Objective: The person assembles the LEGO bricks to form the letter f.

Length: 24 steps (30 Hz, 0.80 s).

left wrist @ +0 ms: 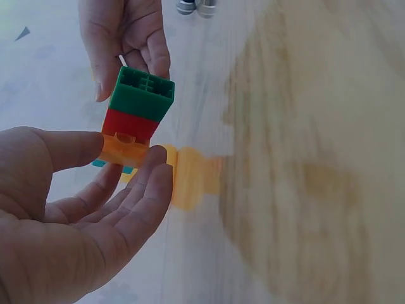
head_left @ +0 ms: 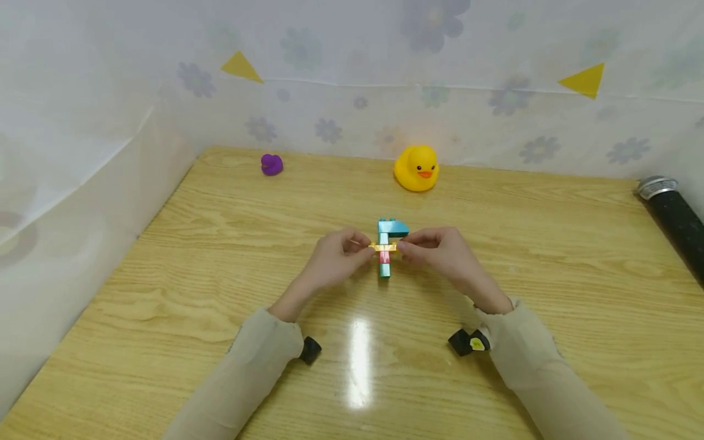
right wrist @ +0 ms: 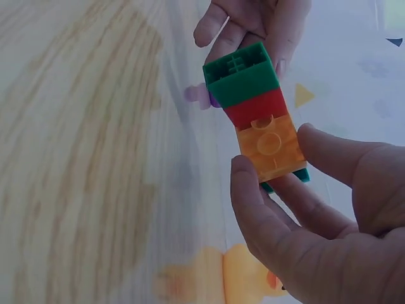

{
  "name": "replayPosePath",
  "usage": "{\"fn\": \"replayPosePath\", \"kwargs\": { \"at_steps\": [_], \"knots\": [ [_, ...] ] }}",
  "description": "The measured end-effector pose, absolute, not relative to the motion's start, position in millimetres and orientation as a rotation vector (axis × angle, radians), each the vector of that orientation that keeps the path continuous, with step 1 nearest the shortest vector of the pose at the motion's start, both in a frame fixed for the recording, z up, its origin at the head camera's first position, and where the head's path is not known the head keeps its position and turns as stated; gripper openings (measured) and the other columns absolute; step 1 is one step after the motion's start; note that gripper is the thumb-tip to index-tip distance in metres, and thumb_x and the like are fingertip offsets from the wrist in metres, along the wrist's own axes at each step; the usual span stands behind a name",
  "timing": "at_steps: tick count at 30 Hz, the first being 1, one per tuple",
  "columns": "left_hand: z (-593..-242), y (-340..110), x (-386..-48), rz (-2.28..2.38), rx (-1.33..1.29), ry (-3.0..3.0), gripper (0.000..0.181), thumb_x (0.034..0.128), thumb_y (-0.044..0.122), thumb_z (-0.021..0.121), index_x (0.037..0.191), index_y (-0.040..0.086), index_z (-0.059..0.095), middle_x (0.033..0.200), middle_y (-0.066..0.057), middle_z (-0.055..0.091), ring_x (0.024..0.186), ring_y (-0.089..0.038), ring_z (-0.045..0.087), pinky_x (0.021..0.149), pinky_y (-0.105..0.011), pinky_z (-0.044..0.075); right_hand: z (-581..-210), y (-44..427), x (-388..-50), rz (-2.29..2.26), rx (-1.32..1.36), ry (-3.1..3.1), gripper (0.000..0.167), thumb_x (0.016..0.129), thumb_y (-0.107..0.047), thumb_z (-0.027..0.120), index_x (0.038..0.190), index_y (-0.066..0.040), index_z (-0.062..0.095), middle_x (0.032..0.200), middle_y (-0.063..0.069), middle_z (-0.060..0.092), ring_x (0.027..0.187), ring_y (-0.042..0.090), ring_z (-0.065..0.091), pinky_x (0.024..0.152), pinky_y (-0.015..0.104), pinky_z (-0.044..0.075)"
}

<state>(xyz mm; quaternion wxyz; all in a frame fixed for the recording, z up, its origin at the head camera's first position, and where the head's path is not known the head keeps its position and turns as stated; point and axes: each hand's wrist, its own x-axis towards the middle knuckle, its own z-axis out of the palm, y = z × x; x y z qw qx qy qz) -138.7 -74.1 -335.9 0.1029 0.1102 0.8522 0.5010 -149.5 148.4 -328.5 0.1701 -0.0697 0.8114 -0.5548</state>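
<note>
A figure of stacked toy building blocks [head_left: 384, 258] is held up in front of me. From its bottom it has a green block [left wrist: 136, 102], a red block [right wrist: 258, 109] and a wide orange block [right wrist: 271, 147] that sticks out to both sides. Above are green-blue blocks, the topmost a sloped block [head_left: 393, 228] reaching right. My left hand [head_left: 338, 261] pinches the orange block's left end between thumb and fingers. At its right end, my right hand [head_left: 440, 252] pinches the same block. The green block's hollow underside faces the wrist cameras.
Behind the blocks a yellow rubber duck [head_left: 416, 171] stands on the wooden table [head_left: 247, 232]. A small purple duck [head_left: 272, 165] is at the back left. A black microphone [head_left: 673, 214] lies at the right edge. A flowered curtain [head_left: 341, 61] closes off the back.
</note>
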Motion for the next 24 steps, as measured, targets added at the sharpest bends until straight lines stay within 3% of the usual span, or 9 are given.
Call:
{"fn": "replayPosePath", "kwargs": {
  "at_steps": [11,24],
  "knots": [
    [-335.3,-74.1,-138.0,1.479,0.252,2.447,0.018,0.093,0.017,0.064,0.103,0.002,0.066,0.092,-0.01,0.071,0.077,-0.018,0.069,0.063,-0.027,0.051,-330.7,148.3,-147.9,-1.464,-0.201,2.285,0.034,0.093,-0.024,0.065,0.11,0.005,0.066,0.098,0.014,0.069,0.084,0.021,0.065,0.077,0.03,0.054],
    [-339.2,-74.4,-137.8,1.385,0.255,2.439,0.017,0.0944,0.016,0.062,0.101,0.003,0.069,0.085,-0.006,0.07,0.076,-0.016,0.066,0.067,-0.027,0.052,-335.6,147.8,-147.9,-1.433,-0.169,2.221,0.028,0.093,-0.017,0.065,0.108,0.007,0.066,0.093,0.015,0.07,0.08,0.02,0.066,0.074,0.031,0.055]
  ]
}}
